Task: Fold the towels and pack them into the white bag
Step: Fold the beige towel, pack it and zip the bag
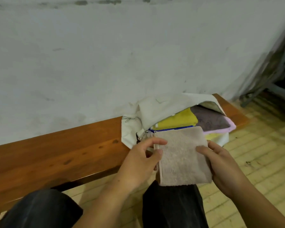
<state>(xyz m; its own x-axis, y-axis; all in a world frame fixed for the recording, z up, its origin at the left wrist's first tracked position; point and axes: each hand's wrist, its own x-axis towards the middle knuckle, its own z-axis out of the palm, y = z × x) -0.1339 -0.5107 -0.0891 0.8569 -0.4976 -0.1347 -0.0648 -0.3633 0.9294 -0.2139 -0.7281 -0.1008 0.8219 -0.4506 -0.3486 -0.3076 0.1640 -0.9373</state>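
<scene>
A folded beige towel [182,155] hangs between my hands just in front of the white bag [158,109]. My left hand [138,163] pinches its left edge with thumb and fingers. My right hand [220,165] grips its right edge, thumb on top. The bag lies on its side on the wooden bench [56,155] with its mouth open toward me. Inside it lie a yellow towel [178,120] and a purple towel with a pink border [211,120].
The bench runs along a pale wall [105,55]. My knees in dark trousers [173,206] are below the towel. A tiled floor [257,155] spreads to the right, and a metal frame [270,83] stands in the far right corner.
</scene>
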